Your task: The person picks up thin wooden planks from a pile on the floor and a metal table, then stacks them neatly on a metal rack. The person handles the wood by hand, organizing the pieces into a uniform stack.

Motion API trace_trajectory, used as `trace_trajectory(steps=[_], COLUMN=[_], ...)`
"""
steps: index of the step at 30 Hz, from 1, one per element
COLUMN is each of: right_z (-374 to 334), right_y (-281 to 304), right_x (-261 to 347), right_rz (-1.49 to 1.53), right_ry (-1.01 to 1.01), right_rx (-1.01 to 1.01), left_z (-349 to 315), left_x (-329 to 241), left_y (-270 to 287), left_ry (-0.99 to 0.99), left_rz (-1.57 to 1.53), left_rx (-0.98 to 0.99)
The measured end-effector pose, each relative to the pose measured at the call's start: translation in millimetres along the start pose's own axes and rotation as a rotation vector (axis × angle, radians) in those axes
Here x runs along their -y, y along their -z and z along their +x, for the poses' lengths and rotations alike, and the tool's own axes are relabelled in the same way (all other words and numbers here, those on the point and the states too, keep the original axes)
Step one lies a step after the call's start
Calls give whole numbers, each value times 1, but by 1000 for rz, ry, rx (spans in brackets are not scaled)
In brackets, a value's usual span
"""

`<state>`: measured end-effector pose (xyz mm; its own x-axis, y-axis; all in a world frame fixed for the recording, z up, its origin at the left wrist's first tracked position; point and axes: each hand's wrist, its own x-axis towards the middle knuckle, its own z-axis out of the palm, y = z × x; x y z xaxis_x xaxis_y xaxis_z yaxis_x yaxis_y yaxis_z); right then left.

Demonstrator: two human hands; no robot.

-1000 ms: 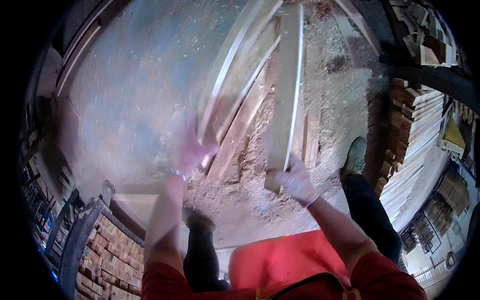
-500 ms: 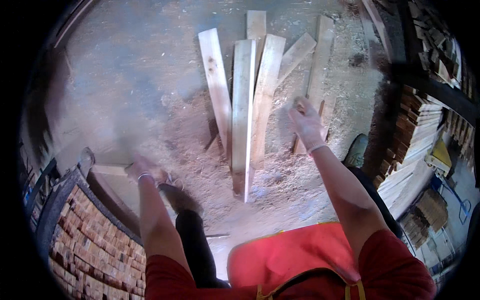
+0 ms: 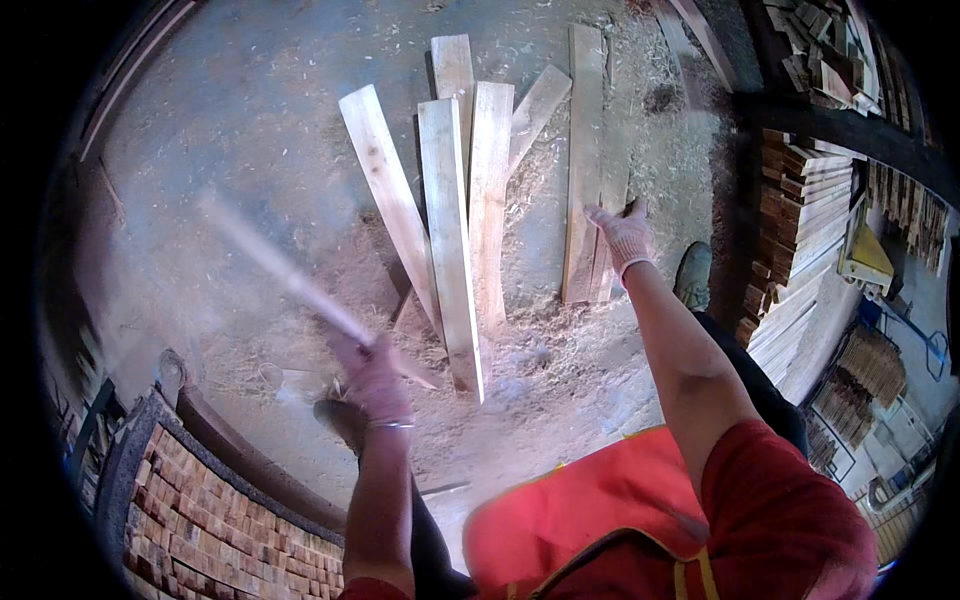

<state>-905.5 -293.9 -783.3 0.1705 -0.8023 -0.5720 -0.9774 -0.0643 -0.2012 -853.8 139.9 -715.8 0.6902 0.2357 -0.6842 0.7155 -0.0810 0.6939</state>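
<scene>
One blurred pale stick (image 3: 297,280), clamped by the fingers of the left hand (image 3: 377,382) left of the fanned boards (image 3: 450,230), is best kept clear of them, while the long board (image 3: 583,130) is best gripped squarely by the right hand (image 3: 626,236), whose parted fingers are held over it.

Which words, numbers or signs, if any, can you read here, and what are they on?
There are none that I can read.
Pale boards in the middle and red apron: no lettering visible.
Long stick in the left hand: too blurred to tell.
Yellow object on the right: too small to tell.
</scene>
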Motion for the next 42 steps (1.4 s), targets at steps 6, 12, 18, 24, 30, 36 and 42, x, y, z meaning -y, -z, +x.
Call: trace_trajectory(steps=[6, 12, 18, 24, 30, 36, 42], right_z=[-37, -92, -98, -134, -127, -194, -312], right_y=[41, -8, -47, -16, -18, 75, 205], right_x=[52, 59, 45, 75, 42, 50, 37], right_rz=[169, -138, 356, 309, 527, 613, 602], right_ry=[-42, 486, -4, 24, 127, 31, 68], right_rx=[320, 28, 391, 861, 1132, 1176, 1017], left_z=[49, 42, 25, -8, -1, -108, -254], left_x=[8, -5, 37, 34, 46, -48, -111], left_y=[-75, -95, -102, -91, -72, -68, -19], left_ry=[-431, -37, 81, 381, 366, 533, 671], left_rz=[935, 388, 151, -261, -223, -397, -572], left_rx=[48, 243, 206, 511, 835, 716, 699])
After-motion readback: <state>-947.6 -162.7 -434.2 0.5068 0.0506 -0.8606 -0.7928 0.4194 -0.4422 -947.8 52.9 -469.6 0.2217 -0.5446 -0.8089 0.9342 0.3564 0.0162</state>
